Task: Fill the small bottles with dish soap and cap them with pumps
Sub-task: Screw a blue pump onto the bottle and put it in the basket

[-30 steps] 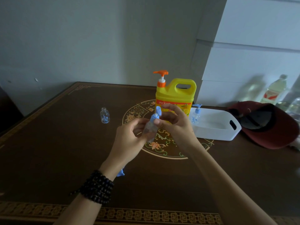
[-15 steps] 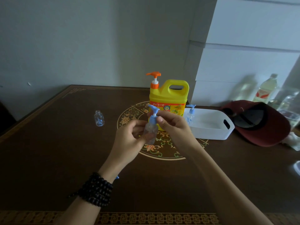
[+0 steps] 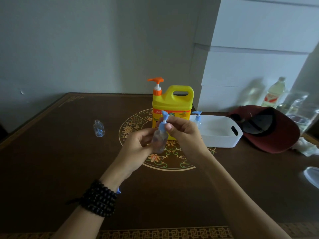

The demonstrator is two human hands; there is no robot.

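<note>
A small clear bottle (image 3: 159,142) is held upright above the table's middle by my left hand (image 3: 136,149), which grips its body. My right hand (image 3: 181,133) pinches the collar of the blue pump (image 3: 163,124) that sits on the bottle's neck. Behind them stands the yellow dish soap jug (image 3: 172,104) with an orange pump. A second small bottle (image 3: 98,128), open and without a pump, stands on the table at the left. Another small bottle with a blue pump (image 3: 197,117) stands in the white tray (image 3: 222,140).
A dark red cap (image 3: 276,135) lies right of the tray, with clear bottles (image 3: 274,92) behind it by the white wall boxes. A small blue part (image 3: 118,190) lies on the brown table (image 3: 51,161) under my left wrist. A pale lid (image 3: 312,176) shows at the right edge.
The blue pump went from tilted to upright on the held bottle's neck, and my right fingers shifted around its collar. Both hands with the bottle stayed in nearly the same place.
</note>
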